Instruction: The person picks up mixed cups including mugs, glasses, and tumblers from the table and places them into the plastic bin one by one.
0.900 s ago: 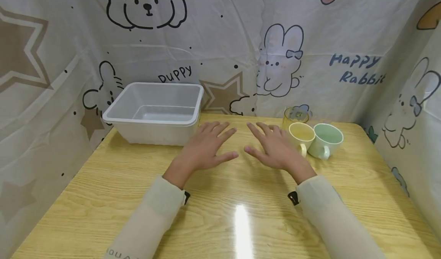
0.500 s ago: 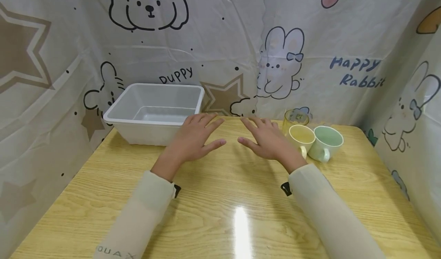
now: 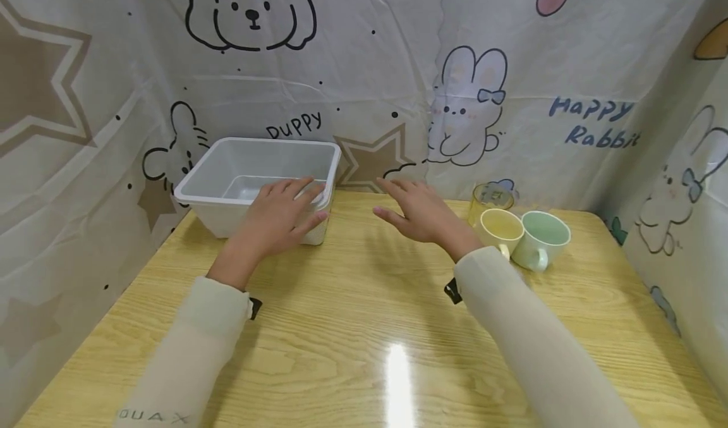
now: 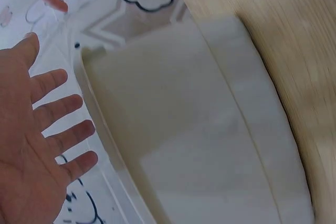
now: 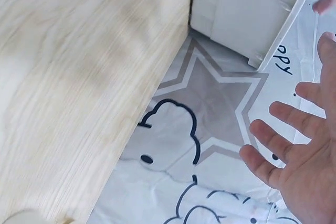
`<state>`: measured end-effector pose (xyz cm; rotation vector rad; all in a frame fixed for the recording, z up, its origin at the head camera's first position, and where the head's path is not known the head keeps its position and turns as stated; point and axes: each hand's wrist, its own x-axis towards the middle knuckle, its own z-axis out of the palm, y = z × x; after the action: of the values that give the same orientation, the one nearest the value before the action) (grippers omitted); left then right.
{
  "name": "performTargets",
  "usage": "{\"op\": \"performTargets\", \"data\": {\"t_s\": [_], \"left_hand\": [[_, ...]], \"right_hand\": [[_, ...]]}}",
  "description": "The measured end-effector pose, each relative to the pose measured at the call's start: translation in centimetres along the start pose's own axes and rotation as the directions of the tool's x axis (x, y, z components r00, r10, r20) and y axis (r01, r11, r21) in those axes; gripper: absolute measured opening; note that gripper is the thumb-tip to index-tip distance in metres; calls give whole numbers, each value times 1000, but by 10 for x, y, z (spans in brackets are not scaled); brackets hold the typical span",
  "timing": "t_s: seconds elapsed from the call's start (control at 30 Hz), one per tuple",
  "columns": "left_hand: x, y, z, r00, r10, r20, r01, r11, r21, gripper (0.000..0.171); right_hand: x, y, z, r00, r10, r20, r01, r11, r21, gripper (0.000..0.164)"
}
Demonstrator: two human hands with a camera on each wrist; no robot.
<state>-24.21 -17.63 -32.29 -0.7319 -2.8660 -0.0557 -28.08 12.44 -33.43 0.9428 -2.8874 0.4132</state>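
In the head view a white plastic bin (image 3: 210,210) stands at the back left of the table. My left hand (image 3: 273,219) is over its front right part, fingers spread, holding nothing. The left wrist view shows that hand apart from the bin's rim (image 4: 113,156), palm visible. To the right of the bin, my right hand (image 3: 423,213) hovers above the table with spread fingers and nothing in them. Nearest to it are a yellow mug (image 3: 500,226), a green mug (image 3: 543,238) and a clear amber glass (image 3: 476,203) partly hidden behind the yellow mug.
The wooden table (image 3: 341,327) reaches back to a printed cloth (image 3: 364,67) that hangs behind and on both sides. Both mugs have their handles turned toward the front. A bright light reflection lies on the table's front middle.
Both hands have moved left, the left one farther, from beside the bin to over its front right part. The gap between the hands has widened. Bin, mugs and glass have stayed in place.
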Motion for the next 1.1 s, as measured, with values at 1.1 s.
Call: {"op": "performTargets", "data": {"t_s": [1.1], "left_hand": [[-64,-143,-19,936,-351,-13,348,932,-101,70]], "right_hand": [[80,-76,42,989,61,-137,-11,939,343,57]]}}
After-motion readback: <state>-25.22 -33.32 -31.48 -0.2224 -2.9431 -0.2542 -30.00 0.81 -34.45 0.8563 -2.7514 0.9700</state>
